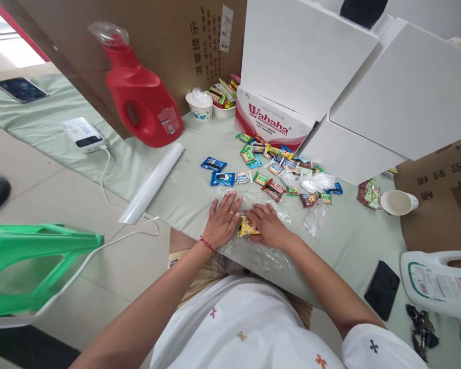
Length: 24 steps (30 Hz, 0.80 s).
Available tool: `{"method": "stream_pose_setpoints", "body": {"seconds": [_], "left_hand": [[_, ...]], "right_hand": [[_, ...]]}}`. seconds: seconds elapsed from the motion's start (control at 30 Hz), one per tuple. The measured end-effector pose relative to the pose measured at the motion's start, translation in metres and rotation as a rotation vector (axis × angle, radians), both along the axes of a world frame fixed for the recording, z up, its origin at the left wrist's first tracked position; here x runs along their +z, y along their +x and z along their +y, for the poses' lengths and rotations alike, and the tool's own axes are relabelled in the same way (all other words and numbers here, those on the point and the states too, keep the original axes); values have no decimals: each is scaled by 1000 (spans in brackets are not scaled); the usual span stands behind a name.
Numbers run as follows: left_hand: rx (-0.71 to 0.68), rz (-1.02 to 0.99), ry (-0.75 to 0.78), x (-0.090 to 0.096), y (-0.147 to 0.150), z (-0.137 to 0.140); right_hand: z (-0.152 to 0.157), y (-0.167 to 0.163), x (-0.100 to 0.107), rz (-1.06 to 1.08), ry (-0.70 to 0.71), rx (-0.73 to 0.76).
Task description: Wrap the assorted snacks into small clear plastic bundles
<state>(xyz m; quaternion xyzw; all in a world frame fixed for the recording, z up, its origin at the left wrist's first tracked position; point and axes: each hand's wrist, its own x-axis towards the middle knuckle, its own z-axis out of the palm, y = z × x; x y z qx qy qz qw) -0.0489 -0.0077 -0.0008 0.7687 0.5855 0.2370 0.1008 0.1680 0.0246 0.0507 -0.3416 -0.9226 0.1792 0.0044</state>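
— Where does the yellow packet (248, 227) lie relative to your hands?
— Between them, upon clear plastic film (262, 254). My right hand (269, 226) is the nearer: its fingers bend over the packet's right end, the thumb along the near side; whether they pinch it, I cannot tell. My left hand (222, 221) lies flat, fingers slightly spread, just beside the left end.
— And its long axis?
— Apparently crosswise, from one hand toward the other; the right end is covered.
— Which margins bound the movement?
— The near edge of the pale green cloth (341, 251) lies close to me. Ahead, loose snack packets (275, 168) limit forward travel. Sideways room is greater: leftward to the white tube (152, 184), rightward past a crumpled clear wrapper (315, 218).
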Motion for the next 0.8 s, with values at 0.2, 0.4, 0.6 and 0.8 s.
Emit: {"method": "stream_pose_setpoints", "body": {"seconds": [0.2, 0.4, 0.6, 0.8], "left_hand": [[159, -135, 171, 11, -8, -7], [187, 9, 161, 45, -9, 36], [-100, 135, -111, 51, -12, 83], [-310, 181, 38, 69, -23, 50]], "right_hand": [[36, 15, 21, 165, 118, -169], [85, 4, 14, -89, 202, -148], [92, 5, 27, -153, 140, -104], [46, 26, 51, -97, 169, -47]]}}
